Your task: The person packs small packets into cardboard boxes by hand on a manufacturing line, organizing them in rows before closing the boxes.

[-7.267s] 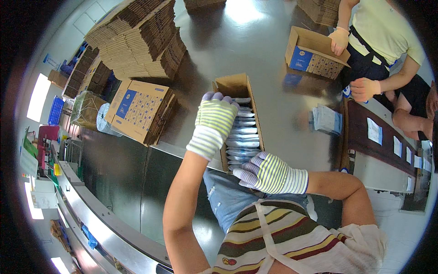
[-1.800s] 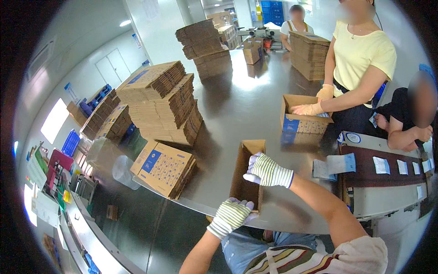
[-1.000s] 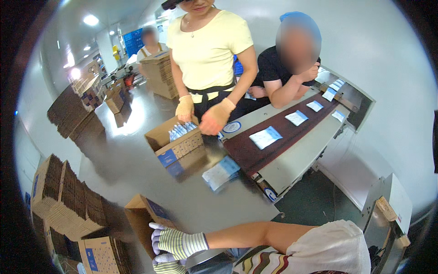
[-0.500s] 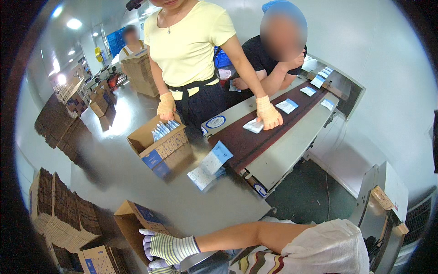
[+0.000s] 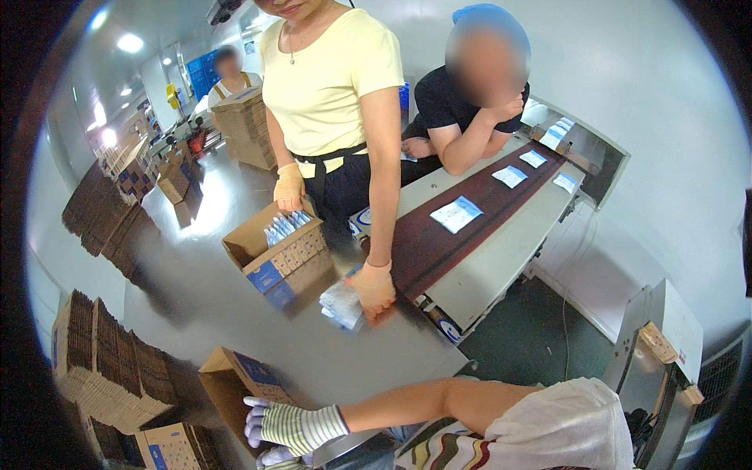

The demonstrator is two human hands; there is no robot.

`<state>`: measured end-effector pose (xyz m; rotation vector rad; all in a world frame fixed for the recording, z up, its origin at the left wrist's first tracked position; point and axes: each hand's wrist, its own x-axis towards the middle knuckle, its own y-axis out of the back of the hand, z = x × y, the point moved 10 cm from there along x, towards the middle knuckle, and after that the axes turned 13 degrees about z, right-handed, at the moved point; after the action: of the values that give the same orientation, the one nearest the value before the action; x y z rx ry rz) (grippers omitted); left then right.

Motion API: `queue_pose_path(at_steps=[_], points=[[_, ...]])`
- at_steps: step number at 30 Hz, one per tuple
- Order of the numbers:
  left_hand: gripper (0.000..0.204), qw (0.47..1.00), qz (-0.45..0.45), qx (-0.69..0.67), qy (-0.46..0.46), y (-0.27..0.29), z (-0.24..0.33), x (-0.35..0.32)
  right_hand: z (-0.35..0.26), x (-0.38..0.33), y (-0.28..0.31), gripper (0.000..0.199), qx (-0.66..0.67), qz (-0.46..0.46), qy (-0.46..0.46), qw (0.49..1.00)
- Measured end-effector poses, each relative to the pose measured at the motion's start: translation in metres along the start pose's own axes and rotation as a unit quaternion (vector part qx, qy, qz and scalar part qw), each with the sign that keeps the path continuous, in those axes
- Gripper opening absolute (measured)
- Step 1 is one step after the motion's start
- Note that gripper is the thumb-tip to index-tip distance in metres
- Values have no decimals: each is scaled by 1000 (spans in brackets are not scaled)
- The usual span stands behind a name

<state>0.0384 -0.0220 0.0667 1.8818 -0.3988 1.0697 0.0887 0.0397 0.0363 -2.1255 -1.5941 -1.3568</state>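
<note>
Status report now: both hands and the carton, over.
Right hand gloved, fingers on open carton. Left hand barely visible below it. Co-worker's hand on packet stack, apart from carton.

white packets (image 5: pixel 457 214) on a dark conveyor belt (image 5: pixel 478 205), flat cardboard stacks (image 5: pixel 110 374) at left

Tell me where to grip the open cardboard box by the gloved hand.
Probably the upper side wall of the open box, from above at its near edge. The striped-gloved hand already rests there, the mouth faces up and the flaps stand clear.
</note>
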Motion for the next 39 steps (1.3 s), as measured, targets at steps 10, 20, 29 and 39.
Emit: queue_pose_path(at_steps=[10, 20, 29, 39], points=[[46, 998, -39, -25, 29, -7, 10, 18, 102, -74, 122, 52, 213, 180, -342, 897], [47, 998, -49, -7, 25, -7, 10, 23, 88, -77, 163, 62, 130, 227, -280, 924], [42, 1000, 4, -13, 14, -1, 10, 22, 163, -139, 145, 51, 465, 354, -380, 717], [43, 1000, -15, -22, 10, -5, 17, 27, 222, -200, 114, 47, 377, 324, -502, 708]])
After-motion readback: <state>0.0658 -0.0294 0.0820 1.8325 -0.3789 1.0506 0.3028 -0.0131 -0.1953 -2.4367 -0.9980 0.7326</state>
